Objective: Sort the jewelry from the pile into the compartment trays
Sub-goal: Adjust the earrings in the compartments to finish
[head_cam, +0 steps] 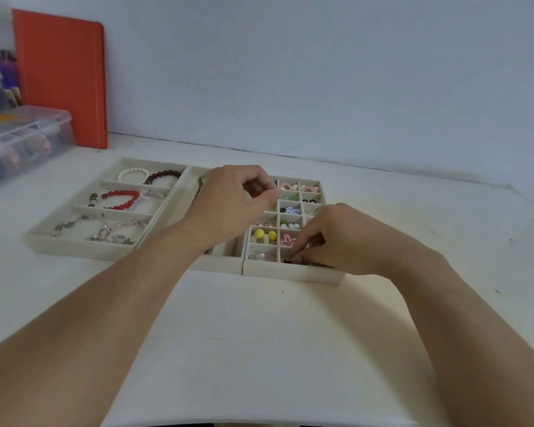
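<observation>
Right hand (336, 238) fingertips are being pinched on a small dark piece (288, 260) in the near-row cell of the beige felt grid tray (293, 274), against its front wall. Left hand (228, 204) is being held above the tray, thumb and forefinger closed narrow; contents cannot be told. Bare white tabletop (259, 334) is lying open in front.

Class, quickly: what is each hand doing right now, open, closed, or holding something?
Left hand: fingers pinched together over the small-compartment tray; what they hold cannot be told.
Right hand: fingers closed on a small dark piece in a front compartment.
</observation>
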Demonstrator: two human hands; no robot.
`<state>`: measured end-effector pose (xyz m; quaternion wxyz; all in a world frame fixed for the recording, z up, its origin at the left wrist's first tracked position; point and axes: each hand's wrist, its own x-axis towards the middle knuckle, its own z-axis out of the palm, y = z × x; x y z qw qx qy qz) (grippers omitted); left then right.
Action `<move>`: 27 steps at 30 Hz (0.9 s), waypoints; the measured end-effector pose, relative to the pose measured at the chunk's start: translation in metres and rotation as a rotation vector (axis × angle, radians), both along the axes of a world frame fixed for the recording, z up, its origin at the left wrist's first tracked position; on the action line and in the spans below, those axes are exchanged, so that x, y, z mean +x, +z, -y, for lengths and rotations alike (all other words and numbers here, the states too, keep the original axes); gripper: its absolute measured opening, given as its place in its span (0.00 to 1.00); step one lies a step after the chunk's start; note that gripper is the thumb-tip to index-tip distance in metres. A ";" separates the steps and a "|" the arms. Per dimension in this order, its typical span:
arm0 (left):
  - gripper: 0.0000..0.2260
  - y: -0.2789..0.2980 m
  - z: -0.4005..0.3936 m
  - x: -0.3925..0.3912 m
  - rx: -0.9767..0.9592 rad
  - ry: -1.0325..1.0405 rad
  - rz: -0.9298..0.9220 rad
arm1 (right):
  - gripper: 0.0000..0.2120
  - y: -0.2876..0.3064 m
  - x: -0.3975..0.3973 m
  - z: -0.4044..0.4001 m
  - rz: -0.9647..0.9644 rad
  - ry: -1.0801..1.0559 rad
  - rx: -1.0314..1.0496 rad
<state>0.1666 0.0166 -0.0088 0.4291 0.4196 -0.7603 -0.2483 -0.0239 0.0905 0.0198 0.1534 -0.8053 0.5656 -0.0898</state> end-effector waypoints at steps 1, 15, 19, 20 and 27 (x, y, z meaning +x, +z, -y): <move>0.04 0.000 0.000 0.000 0.000 0.001 0.001 | 0.07 -0.001 0.001 0.000 -0.009 0.004 0.006; 0.03 -0.001 0.001 -0.001 -0.001 -0.006 0.002 | 0.09 -0.001 0.008 -0.002 -0.025 0.013 0.007; 0.03 -0.001 0.000 0.000 0.014 -0.014 -0.001 | 0.09 0.002 0.003 -0.002 -0.002 -0.017 -0.032; 0.02 0.000 0.000 0.000 0.018 -0.018 0.000 | 0.08 0.002 0.001 -0.002 0.002 -0.031 -0.051; 0.01 0.002 -0.006 -0.002 0.052 -0.111 0.039 | 0.01 -0.004 -0.012 0.008 0.199 -0.261 -0.307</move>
